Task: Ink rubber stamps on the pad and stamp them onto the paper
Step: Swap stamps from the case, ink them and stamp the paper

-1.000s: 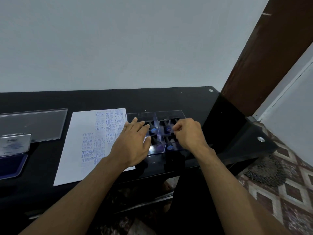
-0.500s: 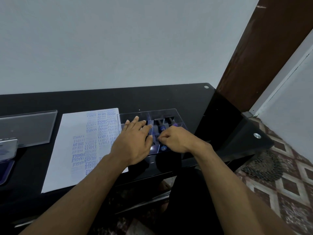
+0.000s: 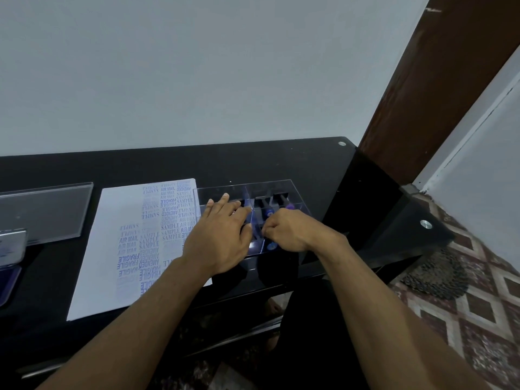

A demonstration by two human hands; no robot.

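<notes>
Centre frame: one white paper sheet (image 3: pixel 112 249) on the black glass table (image 3: pixel 281 161), stamped in blue with SAMPLE, AIR MAIL, AMENDED, FRAGILE, several prints of each. My left hand (image 3: pixel 216 240) lies flat, fingers straight, on the clear compartmented stamp box (image 3: pixel 292 192) just right of the sheet; at least three stamps (image 3: pixel 269 212) show inside. My right hand (image 3: pixel 289 232) is curled into the box, whether pinching a stamp I cannot tell; ink pad (image 3: pixel 8 280) at left edge.

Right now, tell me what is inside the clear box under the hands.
The clear box holds dividers and several stamps with dark handles and blue or purple ends. The left hand rests flat over its left part and the right hand curls over the near middle, hiding what lies beneath them.
</notes>
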